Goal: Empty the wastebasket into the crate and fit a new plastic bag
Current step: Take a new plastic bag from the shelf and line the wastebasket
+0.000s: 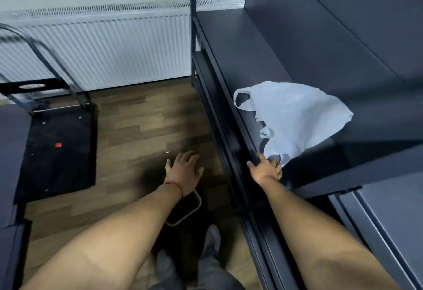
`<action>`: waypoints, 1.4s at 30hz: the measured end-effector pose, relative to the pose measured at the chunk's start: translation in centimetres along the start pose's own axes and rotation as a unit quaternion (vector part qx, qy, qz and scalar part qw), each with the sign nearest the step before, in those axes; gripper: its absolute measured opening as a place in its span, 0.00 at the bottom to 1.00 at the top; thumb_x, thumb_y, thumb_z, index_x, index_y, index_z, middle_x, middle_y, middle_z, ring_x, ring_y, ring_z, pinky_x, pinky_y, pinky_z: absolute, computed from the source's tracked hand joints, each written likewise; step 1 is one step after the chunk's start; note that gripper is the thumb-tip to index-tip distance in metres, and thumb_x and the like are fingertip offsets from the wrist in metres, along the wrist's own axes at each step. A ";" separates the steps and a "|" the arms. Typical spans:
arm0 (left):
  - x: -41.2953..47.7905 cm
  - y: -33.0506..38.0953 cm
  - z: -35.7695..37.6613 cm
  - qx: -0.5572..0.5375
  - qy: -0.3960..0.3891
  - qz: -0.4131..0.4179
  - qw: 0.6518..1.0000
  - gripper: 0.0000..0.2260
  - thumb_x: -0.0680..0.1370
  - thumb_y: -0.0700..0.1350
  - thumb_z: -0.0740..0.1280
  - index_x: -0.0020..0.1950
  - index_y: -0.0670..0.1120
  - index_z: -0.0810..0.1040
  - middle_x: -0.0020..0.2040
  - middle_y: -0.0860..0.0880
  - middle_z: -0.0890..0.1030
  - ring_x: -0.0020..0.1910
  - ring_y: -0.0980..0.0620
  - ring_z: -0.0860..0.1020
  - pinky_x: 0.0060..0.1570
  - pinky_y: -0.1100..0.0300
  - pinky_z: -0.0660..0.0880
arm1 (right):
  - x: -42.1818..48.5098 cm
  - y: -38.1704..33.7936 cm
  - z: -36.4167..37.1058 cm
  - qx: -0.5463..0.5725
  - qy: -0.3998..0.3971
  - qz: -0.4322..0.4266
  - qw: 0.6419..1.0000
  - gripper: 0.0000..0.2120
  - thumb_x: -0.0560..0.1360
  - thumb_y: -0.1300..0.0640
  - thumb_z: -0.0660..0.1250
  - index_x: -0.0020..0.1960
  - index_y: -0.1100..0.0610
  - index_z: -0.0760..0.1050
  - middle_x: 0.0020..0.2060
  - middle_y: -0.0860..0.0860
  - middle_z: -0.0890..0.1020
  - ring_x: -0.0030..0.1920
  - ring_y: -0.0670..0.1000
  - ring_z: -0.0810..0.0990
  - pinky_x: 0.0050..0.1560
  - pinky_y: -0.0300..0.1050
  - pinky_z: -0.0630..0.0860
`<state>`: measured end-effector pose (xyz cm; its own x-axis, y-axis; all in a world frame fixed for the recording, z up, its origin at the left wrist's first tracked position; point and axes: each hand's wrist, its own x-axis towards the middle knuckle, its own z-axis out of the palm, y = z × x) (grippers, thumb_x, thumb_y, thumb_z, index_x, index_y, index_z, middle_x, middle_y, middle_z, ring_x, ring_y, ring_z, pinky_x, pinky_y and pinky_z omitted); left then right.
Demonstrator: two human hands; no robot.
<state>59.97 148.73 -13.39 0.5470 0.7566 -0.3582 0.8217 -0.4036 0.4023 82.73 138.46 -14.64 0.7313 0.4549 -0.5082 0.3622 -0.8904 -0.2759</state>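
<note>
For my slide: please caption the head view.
Right hand reaches the white plastic bag on the dark shelf; left hand hovers open.

We see a dark shelf (263, 44) on our right; a crumpled white plastic bag (295, 118) lies directly on it, near its front edge. Left of the shelf runs the wood-plank floor (142, 124), bearing a black flat trolley (59, 150) and, nearer the shelf, a wastebasket (191, 209).

Dim, soft, motion-blurred, edges warped
</note>
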 end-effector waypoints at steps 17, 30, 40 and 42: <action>0.2 -2.1 -4.0 0.022 0.064 -0.015 0.998 0.27 0.81 0.55 0.56 0.79 0.56 0.51 0.80 0.54 0.51 0.79 0.49 0.51 0.75 0.39 0.50 | -3.8 -9.4 0.7 0.028 0.012 -0.260 0.965 0.17 0.78 0.46 0.60 0.63 0.52 0.76 0.60 0.49 0.79 0.62 0.51 0.75 0.68 0.53 0.64; -3.8 -12.5 -8.5 -0.020 0.105 -0.135 0.985 0.25 0.81 0.55 0.57 0.78 0.54 0.57 0.80 0.52 0.54 0.78 0.47 0.54 0.76 0.41 0.49 | -11.3 -19.1 3.4 0.055 -0.087 -0.375 0.921 0.16 0.79 0.47 0.61 0.59 0.56 0.79 0.55 0.52 0.83 0.49 0.47 0.78 0.50 0.37 0.71; -3.8 -13.2 -9.1 -0.049 0.068 -0.133 0.988 0.25 0.81 0.51 0.58 0.78 0.53 0.56 0.80 0.52 0.51 0.78 0.47 0.51 0.75 0.39 0.49 | -14.4 -22.9 3.7 0.080 -0.126 -0.428 0.892 0.13 0.79 0.50 0.64 0.59 0.55 0.79 0.52 0.51 0.83 0.50 0.46 0.79 0.51 0.38 0.75; -3.5 -13.5 -8.8 -0.057 0.067 -0.131 0.987 0.25 0.81 0.54 0.57 0.78 0.53 0.57 0.80 0.53 0.52 0.78 0.48 0.51 0.75 0.39 0.49 | -15.1 -23.5 3.7 0.086 -0.131 -0.435 0.887 0.14 0.78 0.50 0.65 0.60 0.55 0.79 0.53 0.50 0.83 0.52 0.46 0.79 0.55 0.42 0.76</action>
<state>45.55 156.07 -10.15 0.2860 0.8921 -0.3499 0.9044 -0.1306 0.4062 61.04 152.60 -3.50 0.0509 0.9767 -0.2083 0.6125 -0.1953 -0.7660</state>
